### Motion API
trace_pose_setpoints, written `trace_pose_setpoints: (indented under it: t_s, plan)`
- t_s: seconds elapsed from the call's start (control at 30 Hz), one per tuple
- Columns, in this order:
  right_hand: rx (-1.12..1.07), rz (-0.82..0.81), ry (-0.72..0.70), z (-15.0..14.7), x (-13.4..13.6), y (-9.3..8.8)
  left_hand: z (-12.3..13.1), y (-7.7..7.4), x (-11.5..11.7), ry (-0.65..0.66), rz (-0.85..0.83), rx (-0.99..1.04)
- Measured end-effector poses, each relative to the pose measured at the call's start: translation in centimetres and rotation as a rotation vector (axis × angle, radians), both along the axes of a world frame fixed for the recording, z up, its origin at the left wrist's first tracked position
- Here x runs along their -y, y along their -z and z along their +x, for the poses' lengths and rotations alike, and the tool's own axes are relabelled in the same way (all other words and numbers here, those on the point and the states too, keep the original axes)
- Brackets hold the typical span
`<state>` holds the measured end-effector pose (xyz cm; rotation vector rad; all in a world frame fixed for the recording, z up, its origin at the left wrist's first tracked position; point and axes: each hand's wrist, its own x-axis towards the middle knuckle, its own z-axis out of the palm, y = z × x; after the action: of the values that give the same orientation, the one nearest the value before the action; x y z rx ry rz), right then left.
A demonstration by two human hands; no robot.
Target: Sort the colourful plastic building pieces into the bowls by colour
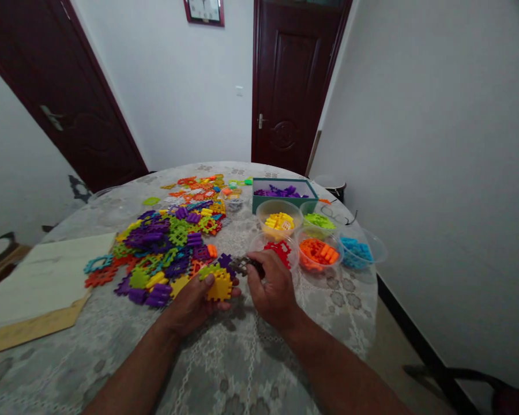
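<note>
My left hand [192, 305] holds a yellow square interlocking plastic piece [220, 286] with notched edges, thumb on top; a bit of lime green shows at its upper edge. Closed around a dark grey-brown notched piece [241, 265] is my right hand [273, 288], just right of the yellow one. A purple notched piece [226, 262] shows between the two hands; whether either hand holds it I cannot tell. Beyond my left hand lies a heap of mixed coloured interlocking pieces [179, 230]. Past my right hand, red pieces [279, 252] sit in a clear bowl, partly hidden.
Clear bowls hold yellow pieces [279, 222], lime pieces [320, 221], orange pieces [318, 253] and blue pieces [356, 252]. Behind them stands a green box [263, 203] with purple pieces. A pale board [38, 276] lies at left on the round, cloth-covered table [225, 369].
</note>
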<state>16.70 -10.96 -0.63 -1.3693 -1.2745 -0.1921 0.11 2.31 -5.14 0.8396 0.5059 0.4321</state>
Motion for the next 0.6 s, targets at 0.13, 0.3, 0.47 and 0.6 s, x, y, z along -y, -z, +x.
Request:
trace_pose_setpoints:
  t_s: [0.13,0.3,0.47,0.6]
  plan:
    - [0.039,0.001,-0.051,-0.32,-0.15,0.02,-0.31,0.04,-0.29,0.023,0.01,0.007]
    - [0.074,-0.014,-0.088,-0.91,-0.24,0.17,-0.51,-0.24,-0.11,0.055,0.062,0.046]
    - [0.09,-0.016,-0.138,-0.87,-0.2,0.5,-0.48,-0.27,0.26,0.055,0.069,0.113]
    - [0.057,-0.065,-0.127,-0.25,-0.2,0.56,-0.37,-0.33,0.45,0.057,0.04,0.117]
